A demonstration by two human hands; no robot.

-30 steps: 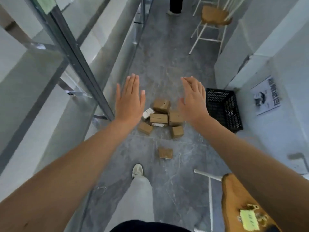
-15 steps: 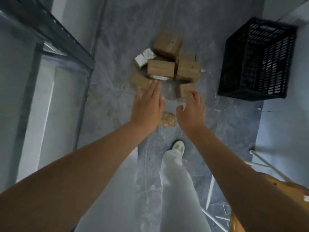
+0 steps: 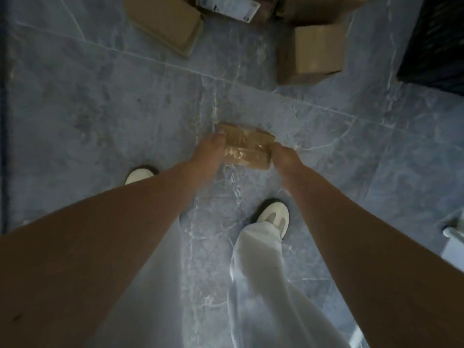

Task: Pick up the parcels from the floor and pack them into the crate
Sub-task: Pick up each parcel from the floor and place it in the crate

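Observation:
A small brown taped parcel (image 3: 244, 146) lies on the grey marble floor in the middle of the view. My left hand (image 3: 208, 153) grips its left side and my right hand (image 3: 283, 156) grips its right side. Whether the parcel has left the floor I cannot tell. More brown parcels lie beyond it: a flat one (image 3: 165, 20) at the upper left, a boxy one (image 3: 317, 52) at the upper right, and one with a white label (image 3: 228, 5) at the top edge. A corner of the black crate (image 3: 437, 43) shows at the upper right.
My two white shoes (image 3: 139, 174) (image 3: 275, 217) and pale trouser legs stand just behind the held parcel. A white chair leg (image 3: 453, 233) pokes in at the right edge. Bare marble floor (image 3: 88, 109) stretches to the left.
I have bent down close to the floor. Both hands, open in the air before, have dropped onto the nearest small parcel and closed on its two sides.

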